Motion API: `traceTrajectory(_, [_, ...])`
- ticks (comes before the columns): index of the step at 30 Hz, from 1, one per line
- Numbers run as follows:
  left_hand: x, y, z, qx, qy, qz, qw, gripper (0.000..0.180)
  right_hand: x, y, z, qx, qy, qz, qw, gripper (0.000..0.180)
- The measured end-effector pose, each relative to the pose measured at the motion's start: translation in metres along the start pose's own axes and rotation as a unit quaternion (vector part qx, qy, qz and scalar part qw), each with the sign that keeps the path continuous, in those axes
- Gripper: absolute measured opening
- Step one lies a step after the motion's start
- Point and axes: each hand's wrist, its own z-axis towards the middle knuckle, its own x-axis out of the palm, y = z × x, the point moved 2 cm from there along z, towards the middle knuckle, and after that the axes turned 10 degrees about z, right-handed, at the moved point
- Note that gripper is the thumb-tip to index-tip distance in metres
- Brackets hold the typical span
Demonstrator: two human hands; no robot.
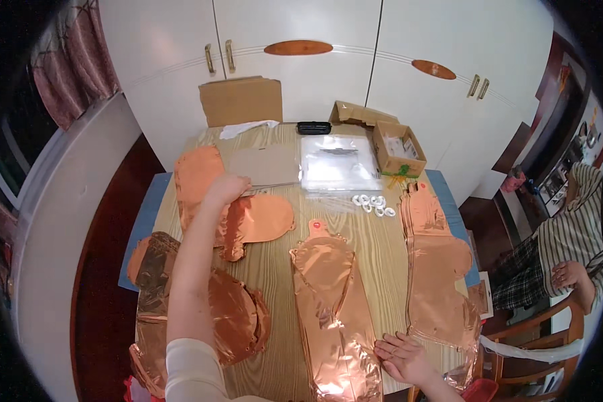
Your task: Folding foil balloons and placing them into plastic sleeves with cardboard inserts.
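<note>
My left hand [226,187] reaches far over the wooden table [275,275], its fingers closed on the top of a copper foil balloon [261,220] that lies next to another flat copper foil piece [197,175]. My right hand [403,358] rests flat, fingers spread, at the near edge beside a long crinkled copper foil balloon [333,305]. More copper foil shapes lie at the right [439,268] and in a stack at the near left [231,315].
At the far end sit a stack of clear plastic bags [338,163], a small open cardboard box [398,149], flat cardboard [241,100], a black case [313,127] and small white rings [373,204]. A seated person [569,261] is at the right, by a wooden chair [536,335]. White cabinets stand behind.
</note>
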Motion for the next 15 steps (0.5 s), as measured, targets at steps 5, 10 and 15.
traceTrajectory(5, [-0.045, -0.013, -0.016, 0.049, -0.137, 0.201, 0.969, 0.013, -0.002, 0.001, 0.001, -0.003, 0.0, -0.003, 1.0, 0.031])
traceTrajectory(10, [-0.139, -0.039, -0.08, 0.06, -0.272, 0.222, 0.934, 0.006, 0.002, -0.001, 0.005, -0.01, 0.007, 0.001, 1.0, 0.032])
traceTrajectory(15, [-0.208, -0.157, -0.173, 0.01, -0.185, 0.116, 0.976, 0.005, 0.0, 0.002, -0.003, -0.021, -0.018, -0.005, 1.0, 0.031])
